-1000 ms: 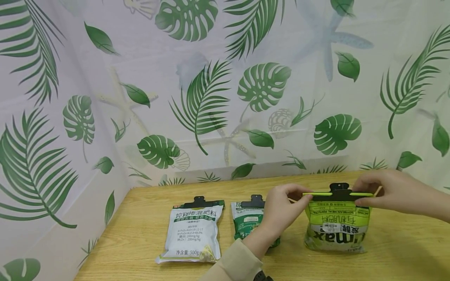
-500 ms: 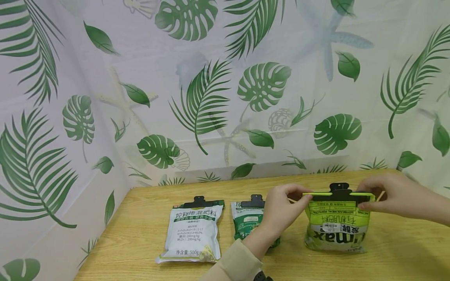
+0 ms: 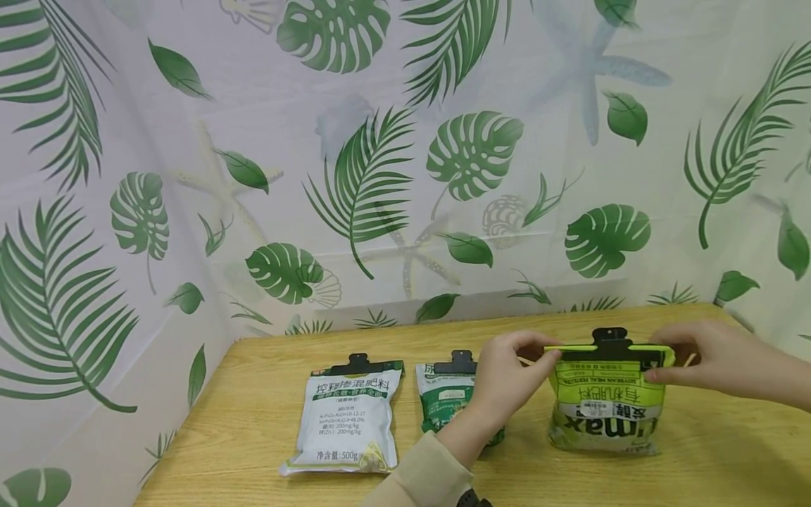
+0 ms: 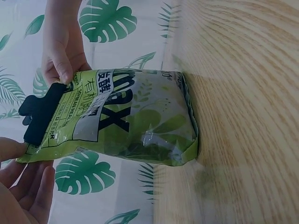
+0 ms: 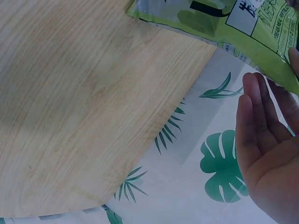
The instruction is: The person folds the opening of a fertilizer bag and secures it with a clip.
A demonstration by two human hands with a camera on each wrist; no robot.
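Note:
A yellow-green fertilizer bag [image 3: 605, 408] stands upright on the right of the table in the head view, its top folded over. A black clip [image 3: 611, 343] grips the middle of that fold. My left hand [image 3: 507, 377] pinches the fold's left end between thumb and fingers. At the opposite end, the thumb and fingers of my right hand [image 3: 716, 360] hold the upper right corner. From the left wrist, the bag [image 4: 135, 116] shows sideways with its base at the wooden table [image 4: 243, 116]. In the right wrist view my right hand's lower fingers [image 5: 254, 121] extend beside the bag.
A white fertilizer bag [image 3: 345, 422] lies at the left of the table with a black clip [image 3: 358, 364] on its top. Between the two, a green-and-white bag [image 3: 437, 398] with its own clip is partly hidden by my left forearm. A leaf-printed cloth [image 3: 380, 211] hangs behind the table.
My right hand has slid slightly right and down along the fold to the bag's corner. The left hand keeps its pinch, and the bag stays in place.

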